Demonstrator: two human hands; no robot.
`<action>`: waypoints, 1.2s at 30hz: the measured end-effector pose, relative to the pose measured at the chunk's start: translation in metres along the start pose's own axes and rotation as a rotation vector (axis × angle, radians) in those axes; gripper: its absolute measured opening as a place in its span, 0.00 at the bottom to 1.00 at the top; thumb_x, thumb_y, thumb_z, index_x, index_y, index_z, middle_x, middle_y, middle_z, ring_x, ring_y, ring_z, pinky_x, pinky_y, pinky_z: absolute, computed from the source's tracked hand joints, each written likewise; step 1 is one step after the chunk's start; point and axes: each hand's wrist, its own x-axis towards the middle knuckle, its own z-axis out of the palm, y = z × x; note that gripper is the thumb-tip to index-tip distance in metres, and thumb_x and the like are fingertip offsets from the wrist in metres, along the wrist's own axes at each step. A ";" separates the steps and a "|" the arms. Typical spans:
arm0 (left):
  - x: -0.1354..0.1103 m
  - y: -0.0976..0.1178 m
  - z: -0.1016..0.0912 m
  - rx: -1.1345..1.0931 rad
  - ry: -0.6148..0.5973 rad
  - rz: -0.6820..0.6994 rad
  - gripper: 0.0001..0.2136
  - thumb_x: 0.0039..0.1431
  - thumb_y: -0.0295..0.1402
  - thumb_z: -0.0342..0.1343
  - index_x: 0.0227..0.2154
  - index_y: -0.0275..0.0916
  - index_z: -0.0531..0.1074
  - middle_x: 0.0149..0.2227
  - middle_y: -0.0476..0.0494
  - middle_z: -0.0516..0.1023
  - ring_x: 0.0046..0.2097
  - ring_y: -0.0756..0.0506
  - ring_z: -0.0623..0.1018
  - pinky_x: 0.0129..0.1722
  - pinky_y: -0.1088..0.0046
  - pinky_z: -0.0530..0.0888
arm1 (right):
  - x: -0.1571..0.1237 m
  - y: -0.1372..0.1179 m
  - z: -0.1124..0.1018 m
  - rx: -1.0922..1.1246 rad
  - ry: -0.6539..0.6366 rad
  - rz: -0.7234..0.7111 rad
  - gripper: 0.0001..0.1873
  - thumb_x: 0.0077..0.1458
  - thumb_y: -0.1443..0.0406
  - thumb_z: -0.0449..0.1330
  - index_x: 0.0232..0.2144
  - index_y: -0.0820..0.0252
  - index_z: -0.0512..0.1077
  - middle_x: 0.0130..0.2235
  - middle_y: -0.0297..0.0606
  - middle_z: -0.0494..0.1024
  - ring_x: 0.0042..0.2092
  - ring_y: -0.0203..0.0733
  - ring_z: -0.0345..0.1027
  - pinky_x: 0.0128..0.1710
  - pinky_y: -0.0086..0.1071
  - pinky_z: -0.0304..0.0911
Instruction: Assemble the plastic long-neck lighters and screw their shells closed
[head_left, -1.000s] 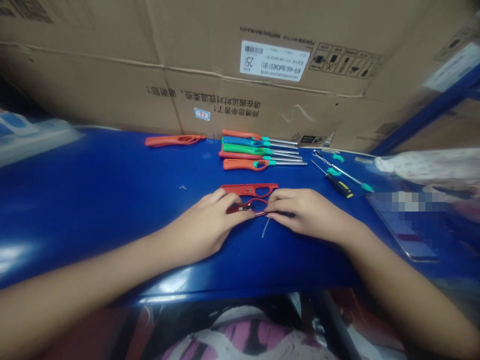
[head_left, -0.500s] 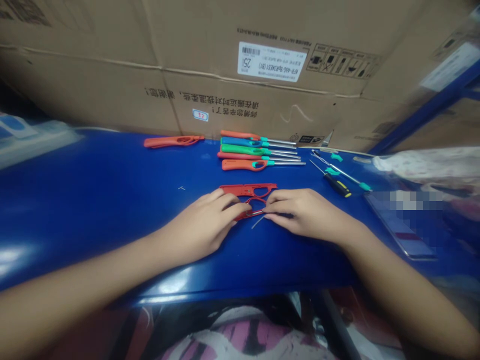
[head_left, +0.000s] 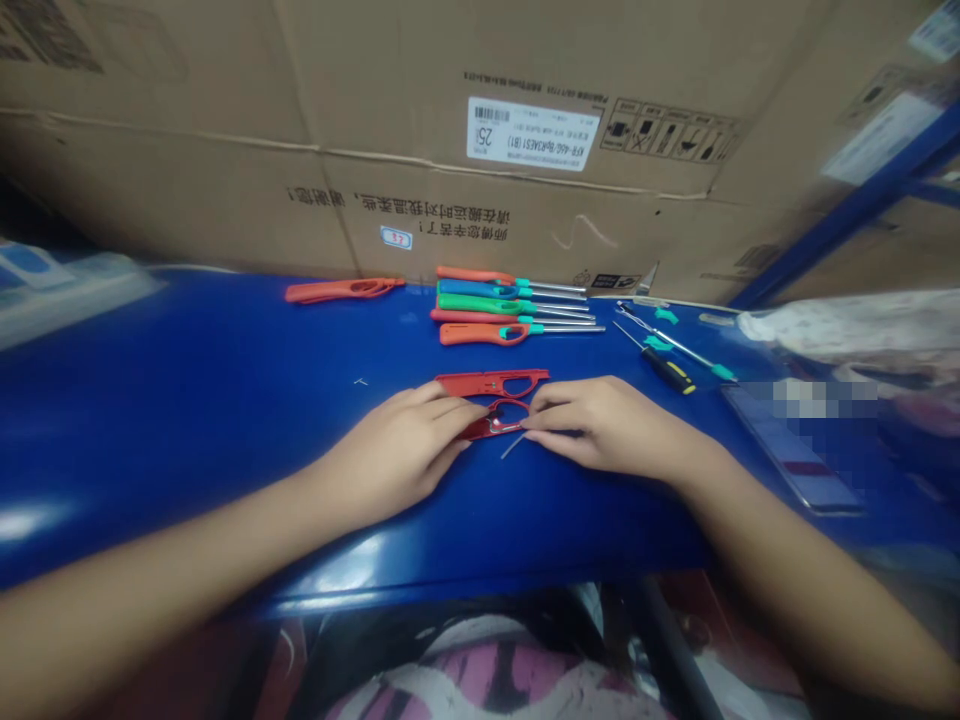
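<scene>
My left hand (head_left: 409, 440) is closed over the left part of a red lighter shell half (head_left: 480, 429), its fingers hiding much of it. The shell lies on the blue table with its trigger loop showing and a small dark part and a silvery piece inside. At its right end, my right hand (head_left: 600, 422) has thumb and fingers pinched together. A thin grey wire (head_left: 513, 446) sticks out from those fingertips, slanting down to the left. Just behind lies a second red shell half (head_left: 469, 384), apart from the right hand and close to the left fingers.
Several assembled lighters (head_left: 484, 334) lie stacked in a row behind. An orange-red lighter handle (head_left: 341, 290) rests to their left. At right are a screwdriver (head_left: 667, 370), a metal rod (head_left: 686, 353), teal pieces (head_left: 658, 343) and a phone (head_left: 795, 450). A cardboard box (head_left: 225, 130) stands along the back.
The view has shifted slightly. My left fingers have drawn back a little, showing more of the shell's inside and a dark part by the loop. My right hand keeps its pinch.
</scene>
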 end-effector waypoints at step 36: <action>0.000 -0.008 0.002 0.101 0.054 0.056 0.16 0.71 0.32 0.49 0.55 0.37 0.75 0.52 0.40 0.80 0.51 0.38 0.77 0.51 0.56 0.77 | 0.008 0.010 0.012 0.126 0.195 -0.014 0.11 0.64 0.64 0.57 0.41 0.56 0.80 0.39 0.39 0.80 0.40 0.39 0.74 0.40 0.30 0.66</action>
